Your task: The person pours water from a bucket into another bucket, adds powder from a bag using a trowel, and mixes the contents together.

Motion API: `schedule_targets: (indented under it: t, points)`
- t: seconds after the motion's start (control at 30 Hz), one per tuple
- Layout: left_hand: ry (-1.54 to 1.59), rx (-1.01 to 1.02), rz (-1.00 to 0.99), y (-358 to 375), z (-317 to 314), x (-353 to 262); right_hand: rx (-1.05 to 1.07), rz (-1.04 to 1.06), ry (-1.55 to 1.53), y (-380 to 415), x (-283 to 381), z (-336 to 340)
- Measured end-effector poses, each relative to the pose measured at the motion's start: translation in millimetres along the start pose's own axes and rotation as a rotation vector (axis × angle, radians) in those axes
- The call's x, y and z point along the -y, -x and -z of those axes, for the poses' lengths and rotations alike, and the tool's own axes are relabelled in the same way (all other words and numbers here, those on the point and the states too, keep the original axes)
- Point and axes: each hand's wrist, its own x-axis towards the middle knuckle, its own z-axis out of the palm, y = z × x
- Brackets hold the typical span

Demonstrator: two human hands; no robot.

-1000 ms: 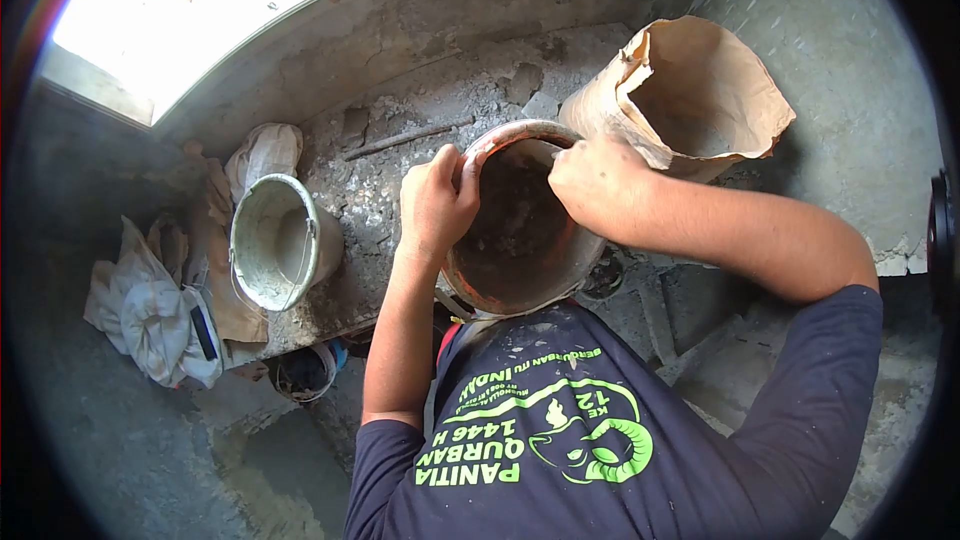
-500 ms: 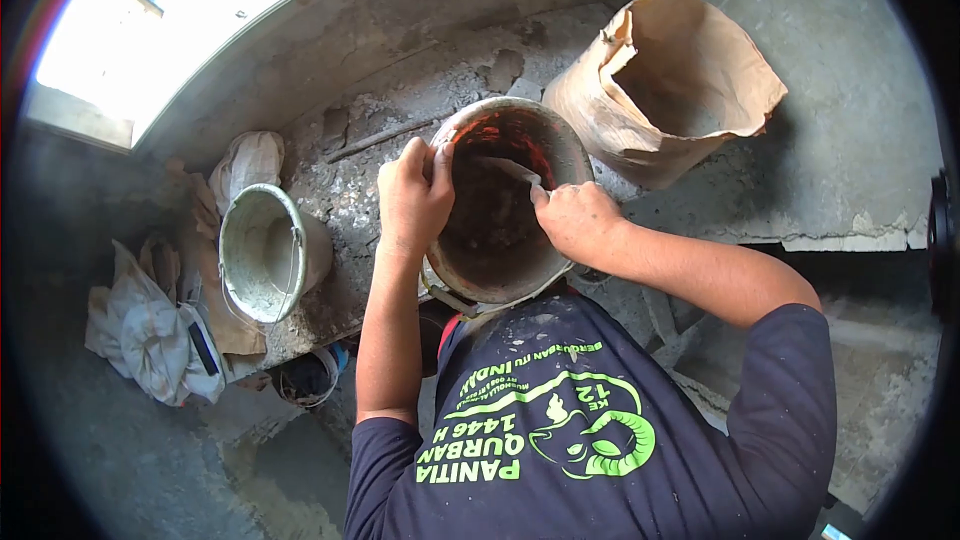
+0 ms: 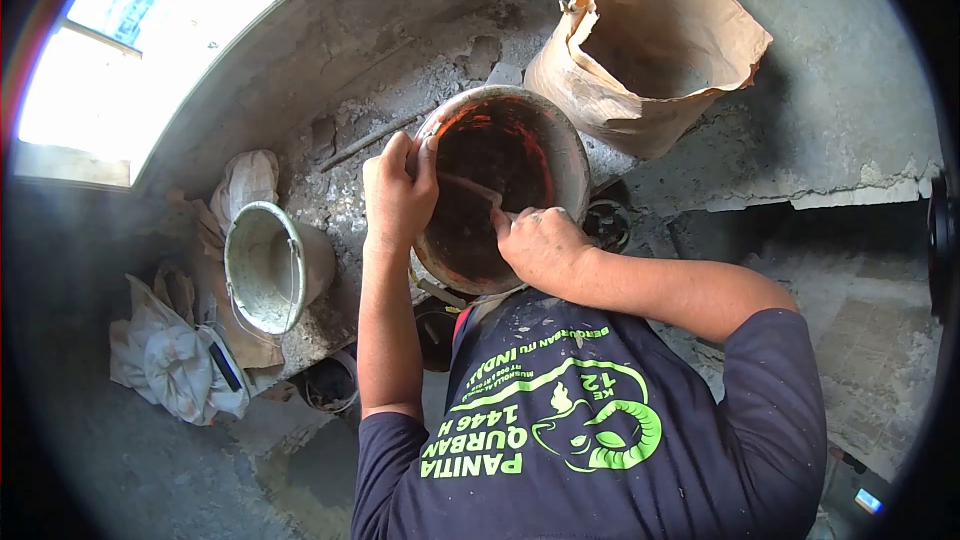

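Observation:
A large bucket, stained grey outside with orange-red patches on its inner wall, stands tilted toward my body. My left hand is closed over its left rim, thumb on the inside edge. Inside the bucket, my right hand is wrapped round the handle of a trowel. The trowel's blade points left toward the inner wall near my left hand. Dark, shadowed material covers the bucket's bottom; its kind is hard to make out.
An open brown paper sack stands behind the bucket to the right. A smaller grey-green bucket with a wire handle is at the left, beside crumpled white sacks. A thin rod lies on the rubble-strewn ledge.
My right hand and the trowel have moved left across the inside of the bucket. My left hand keeps its hold on the rim. The whole view has shifted slightly.

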Motion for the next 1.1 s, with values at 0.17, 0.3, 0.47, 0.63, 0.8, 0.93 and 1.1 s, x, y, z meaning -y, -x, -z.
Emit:
schedule_targets:
  t: [0.17,0.3,0.47,0.63,0.8,0.93,1.1]
  points:
    - [-0.033,0.051,-0.004,-6,4,7,0.092,0.388,0.017,8,-26,-8]
    - [-0.002,0.039,0.006,-6,1,-2,0.235,0.352,0.079,1,-61,24]
    - [-0.042,0.040,-0.015,-5,2,2,0.250,0.307,0.235,-7,-73,80]
    - [0.003,0.044,-0.070,0,-1,-12,0.084,0.216,0.268,-16,-101,59]
    - [0.011,0.081,-0.117,-6,-14,-24,0.373,0.225,0.192,-19,-102,49]
    - [0.029,0.098,-0.182,-10,-18,-29,0.580,0.130,-0.118,-8,-124,42]
    - [0.016,0.103,-0.213,-12,-24,-32,0.523,0.065,-0.540,14,-141,10]
